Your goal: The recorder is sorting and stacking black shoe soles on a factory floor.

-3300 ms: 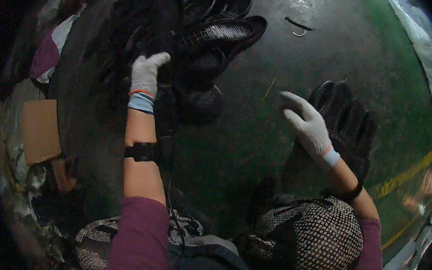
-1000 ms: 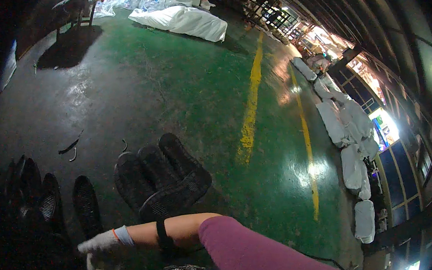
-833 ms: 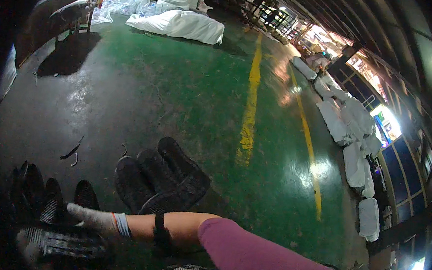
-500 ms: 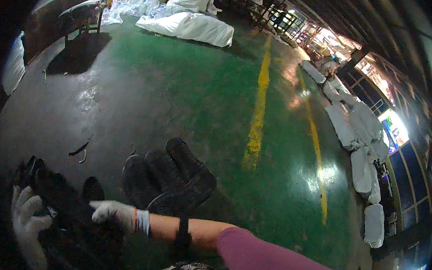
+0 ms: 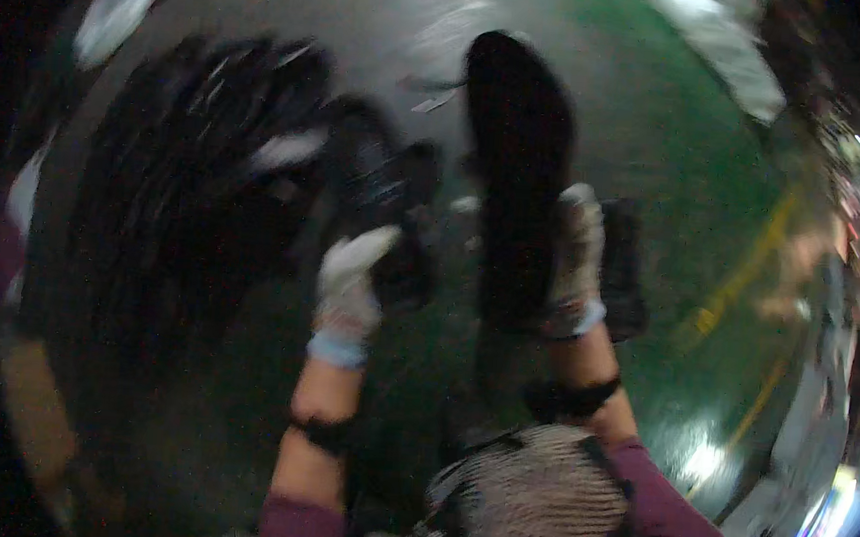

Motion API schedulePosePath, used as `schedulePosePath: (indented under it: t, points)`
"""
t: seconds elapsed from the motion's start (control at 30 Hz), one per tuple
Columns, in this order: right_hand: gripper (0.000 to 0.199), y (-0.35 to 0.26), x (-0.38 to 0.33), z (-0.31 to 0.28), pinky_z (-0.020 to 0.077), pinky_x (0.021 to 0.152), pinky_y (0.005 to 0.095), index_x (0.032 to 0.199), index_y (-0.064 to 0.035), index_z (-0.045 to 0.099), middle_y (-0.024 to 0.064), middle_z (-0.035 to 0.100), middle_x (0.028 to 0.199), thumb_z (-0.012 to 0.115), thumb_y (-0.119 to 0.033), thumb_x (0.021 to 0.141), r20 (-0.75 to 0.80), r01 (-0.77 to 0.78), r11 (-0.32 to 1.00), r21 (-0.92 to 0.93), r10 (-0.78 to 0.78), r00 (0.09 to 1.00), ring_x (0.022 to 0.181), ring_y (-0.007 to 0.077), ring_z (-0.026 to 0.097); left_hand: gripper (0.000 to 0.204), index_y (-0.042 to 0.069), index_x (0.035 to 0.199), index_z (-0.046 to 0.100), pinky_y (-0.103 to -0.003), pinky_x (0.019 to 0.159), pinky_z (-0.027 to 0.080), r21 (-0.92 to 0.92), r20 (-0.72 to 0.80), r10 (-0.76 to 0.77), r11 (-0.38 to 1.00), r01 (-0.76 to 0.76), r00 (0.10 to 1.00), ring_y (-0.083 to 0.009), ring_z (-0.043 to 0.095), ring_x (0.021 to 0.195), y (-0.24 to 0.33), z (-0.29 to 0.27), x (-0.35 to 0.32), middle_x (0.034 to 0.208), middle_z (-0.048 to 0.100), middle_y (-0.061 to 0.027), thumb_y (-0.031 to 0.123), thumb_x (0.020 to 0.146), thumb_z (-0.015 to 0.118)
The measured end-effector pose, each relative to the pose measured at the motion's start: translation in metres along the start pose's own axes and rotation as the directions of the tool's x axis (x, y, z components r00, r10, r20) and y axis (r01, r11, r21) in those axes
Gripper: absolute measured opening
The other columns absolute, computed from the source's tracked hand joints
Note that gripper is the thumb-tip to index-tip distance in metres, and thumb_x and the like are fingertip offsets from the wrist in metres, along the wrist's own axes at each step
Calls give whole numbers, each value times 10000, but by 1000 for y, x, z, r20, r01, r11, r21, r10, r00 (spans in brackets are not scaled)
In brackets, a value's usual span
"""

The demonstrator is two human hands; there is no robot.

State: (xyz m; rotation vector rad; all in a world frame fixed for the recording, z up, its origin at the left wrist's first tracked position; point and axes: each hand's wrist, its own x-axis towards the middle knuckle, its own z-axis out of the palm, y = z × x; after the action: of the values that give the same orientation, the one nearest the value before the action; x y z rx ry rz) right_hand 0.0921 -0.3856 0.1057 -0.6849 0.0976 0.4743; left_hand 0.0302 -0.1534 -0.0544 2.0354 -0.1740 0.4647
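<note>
My right hand, in a pale glove, is closed on the edge of a long black shoe sole, raised upright in front of me. My left hand, gloved too, has its thumb along a second dark sole; its other fingers are behind it and blurred. A pile of black soles spreads over the floor at the left. Beyond my right hand lies a short stack of black soles, partly covered by that hand.
Close in front of me is a round patterned grey-black thing. The green floor bears a yellow line. White sacks lie at the far right, and a pale bag stands at the upper left.
The view has swung left toward the pile. My right hand has come from the pile to the right and now holds up a sole. The left hand has moved in beside it.
</note>
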Motion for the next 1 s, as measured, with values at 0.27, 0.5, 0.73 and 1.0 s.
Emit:
schedulePosePath:
  t: [0.27, 0.5, 0.73, 1.0]
  points:
    - [832, 83, 39, -24, 533, 983, 467, 1527, -27, 455, 335, 490, 1460, 754, -450, 876, 422, 301, -321, -898, -435, 795, 1121, 417, 667, 556, 24, 1538, 408, -426, 1208, 361, -782, 77, -719, 387, 489, 691, -318, 497, 1399, 42, 47, -20, 1547, 480, -165, 353, 1094, 473]
    - [675, 92, 12, -23, 547, 936, 514, 1519, -69, 466, 359, 447, 1484, 556, -469, 983, 155, 42, -367, -929, -285, 946, 1117, 487, 647, 579, 51, 1450, 492, -412, 1066, 475, -617, 92, -453, 673, 408, 887, -295, 577, 1281, 20, 66, -49, 1404, 580, -144, 405, 1014, 630]
    - [834, 7, -35, -57, 421, 1145, 458, 1521, 83, 370, 346, 424, 1528, 619, -500, 979, 167, 153, -71, -986, -274, 947, 1377, 453, 500, 658, -43, 1446, 503, -363, 975, 534, -580, 529, -433, 444, 683, 730, -212, 665, 1086, 66, 2, 10, 1291, 668, -103, 217, 887, 736]
    - [526, -124, 17, -86, 501, 1033, 363, 1455, -2, 502, 210, 634, 1305, 686, -179, 996, 71, 40, 614, -788, 26, 997, 1165, 327, 642, 618, -30, 1456, 500, -345, 987, 518, -472, 881, 152, 322, 821, 447, -177, 619, 1133, 35, 74, 139, 1355, 637, -63, 148, 896, 690]
